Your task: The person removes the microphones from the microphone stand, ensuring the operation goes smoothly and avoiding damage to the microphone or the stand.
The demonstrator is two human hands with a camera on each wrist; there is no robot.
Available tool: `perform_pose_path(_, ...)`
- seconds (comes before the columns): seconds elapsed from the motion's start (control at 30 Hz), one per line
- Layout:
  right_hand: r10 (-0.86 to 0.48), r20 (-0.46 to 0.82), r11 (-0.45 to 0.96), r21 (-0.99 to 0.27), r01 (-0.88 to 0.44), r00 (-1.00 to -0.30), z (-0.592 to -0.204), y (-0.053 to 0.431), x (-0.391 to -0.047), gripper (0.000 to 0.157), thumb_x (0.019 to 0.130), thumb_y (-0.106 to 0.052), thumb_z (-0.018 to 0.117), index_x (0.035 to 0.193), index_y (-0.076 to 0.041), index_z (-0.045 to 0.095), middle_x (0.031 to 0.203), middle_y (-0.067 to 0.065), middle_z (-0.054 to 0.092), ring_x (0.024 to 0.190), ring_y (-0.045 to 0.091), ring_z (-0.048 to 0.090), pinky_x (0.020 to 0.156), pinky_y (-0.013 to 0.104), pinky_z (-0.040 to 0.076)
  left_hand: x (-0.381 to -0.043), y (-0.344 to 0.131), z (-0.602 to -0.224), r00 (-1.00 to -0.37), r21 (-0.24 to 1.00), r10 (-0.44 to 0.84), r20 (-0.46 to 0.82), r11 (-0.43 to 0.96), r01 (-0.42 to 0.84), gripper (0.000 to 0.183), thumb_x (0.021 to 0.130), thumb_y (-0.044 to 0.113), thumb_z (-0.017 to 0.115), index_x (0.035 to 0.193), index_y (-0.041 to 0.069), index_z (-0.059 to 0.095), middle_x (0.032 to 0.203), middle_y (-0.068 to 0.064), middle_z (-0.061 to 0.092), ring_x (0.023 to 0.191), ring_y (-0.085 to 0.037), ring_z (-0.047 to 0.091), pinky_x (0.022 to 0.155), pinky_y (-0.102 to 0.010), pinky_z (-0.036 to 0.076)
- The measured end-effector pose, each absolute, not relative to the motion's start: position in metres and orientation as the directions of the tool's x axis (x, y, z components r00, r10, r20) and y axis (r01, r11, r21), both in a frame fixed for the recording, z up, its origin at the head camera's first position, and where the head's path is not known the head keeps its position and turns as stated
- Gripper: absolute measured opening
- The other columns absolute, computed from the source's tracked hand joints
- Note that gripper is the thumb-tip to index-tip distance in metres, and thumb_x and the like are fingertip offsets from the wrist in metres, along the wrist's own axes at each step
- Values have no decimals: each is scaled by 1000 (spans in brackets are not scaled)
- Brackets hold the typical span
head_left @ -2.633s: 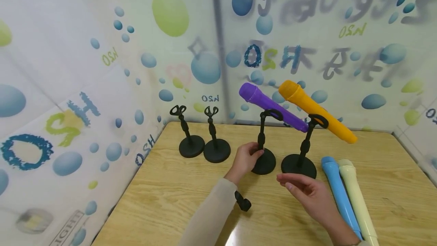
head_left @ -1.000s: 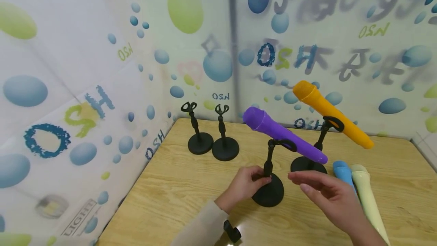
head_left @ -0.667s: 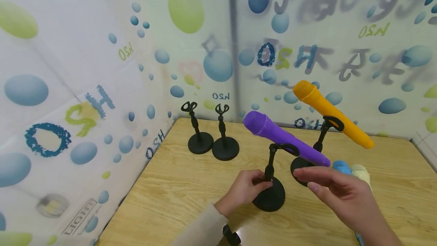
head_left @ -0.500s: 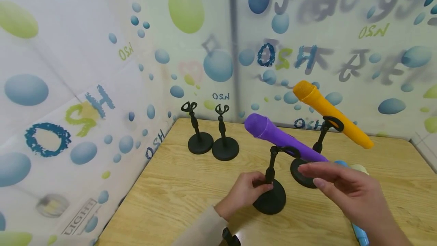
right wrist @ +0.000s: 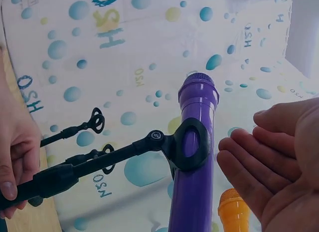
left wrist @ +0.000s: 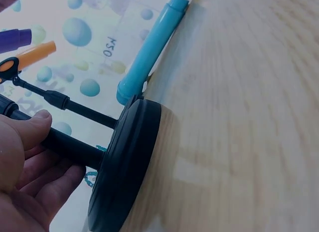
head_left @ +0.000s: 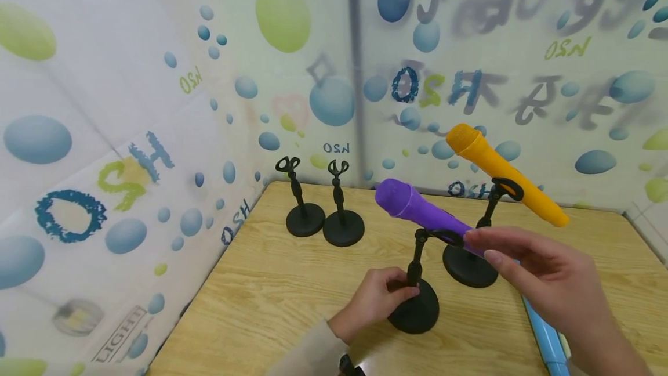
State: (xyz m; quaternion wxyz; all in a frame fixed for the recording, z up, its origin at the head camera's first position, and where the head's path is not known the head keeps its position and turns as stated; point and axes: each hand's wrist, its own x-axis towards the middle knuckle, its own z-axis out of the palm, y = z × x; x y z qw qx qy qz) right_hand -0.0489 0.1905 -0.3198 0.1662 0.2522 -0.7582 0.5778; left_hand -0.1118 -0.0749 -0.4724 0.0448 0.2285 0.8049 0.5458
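Note:
My left hand point(head_left: 373, 300) grips the lower pole of a black desktop microphone stand point(head_left: 420, 309), thumb and fingers around it just above the round base. In the stand's clip point(right wrist: 192, 147) sits a purple microphone point(head_left: 409, 202), tilted with its head up to the left. Beside its tail end is my right hand point(head_left: 553, 277), fingers relaxed and nothing held; in the right wrist view a gap shows between its fingertips and the purple body. Behind, an orange microphone point(head_left: 508, 176) rests in the clip of a second stand point(head_left: 469, 266).
Two more black stands point(head_left: 305, 219), their clips bare, stand at the back left of the wooden table point(head_left: 250, 306). A blue microphone point(head_left: 545, 332) lies at the right, partly under my right hand, with a cream one mostly hidden beside it. Printed curtains point(head_left: 292, 74) enclose the table.
The stand with the purple microphone has come nearer to me across the table, gripped by my left hand. My right hand has shifted right and up to the microphone's tail end.

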Motion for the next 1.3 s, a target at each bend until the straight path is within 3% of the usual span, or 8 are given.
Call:
perform_pose_path(0.2, -166, 543, 291, -770, -567, -823, -316, 192, -55, 37, 96, 18, 68, 129, 3, 73, 123, -1, 81, 110, 7, 77, 86, 16, 61, -109, -74, -472, -881, 898, 434, 186, 289, 332, 12, 100, 12, 79, 110, 5, 81, 108, -7, 84, 94, 4, 71, 86, -17, 60)
perform_pose_path(0.33, -199, 594, 252, -738, -626, -780, -315, 194, -62, 39, 93, 23, 67, 128, 6, 73, 124, 0, 81, 113, 6, 76, 89, 14, 59, -107, -73, -471, -875, 899, 450, 177, 288, 329, 14, 101, 13, 78, 112, 4, 81, 110, -6, 84, 97, 4, 72, 88, -17, 59)
perform_pose_path(0.53, -230, 622, 356, -662, -660, -748, -309, 192, -71, 45, 90, 21, 72, 128, -3, 75, 124, -8, 80, 112, 0, 75, 91, 11, 57, -106, -72, -470, -867, 901, 470, 166, 284, 327, 17, 103, 13, 75, 115, 3, 80, 113, -7, 83, 102, 4, 73, 90, -16, 58)
perform_pose_path(0.8, -320, 668, 347, -577, -739, -672, -297, 184, -79, 53, 83, 22, 78, 128, -6, 76, 126, -5, 79, 113, 2, 73, 95, 10, 55, -104, -67, -471, -856, 890, 480, 190, 284, 356, 16, 102, 12, 76, 115, 4, 80, 112, -7, 83, 103, 4, 72, 90, -16, 58)
perform_pose_path(1.1, -299, 605, 499, -560, -661, -738, -287, 171, -81, 47, 86, 1, 89, 128, -17, 79, 123, -10, 79, 105, -5, 67, 91, 4, 51, -105, -65, -473, -861, 896, 481, 168, 290, 336, 16, 103, 14, 76, 115, 5, 80, 112, -5, 83, 100, 5, 71, 89, -16, 58)
perform_pose_path(1.3, -301, 594, 579, -508, -638, -746, -283, 164, -85, 50, 81, -11, 95, 127, -22, 80, 119, 1, 81, 93, -1, 59, 72, 12, 47, -105, -63, -475, -853, 895, 484, 193, 269, 356, 16, 103, 12, 75, 115, 4, 79, 112, -8, 83, 100, 5, 72, 89, -16, 59)
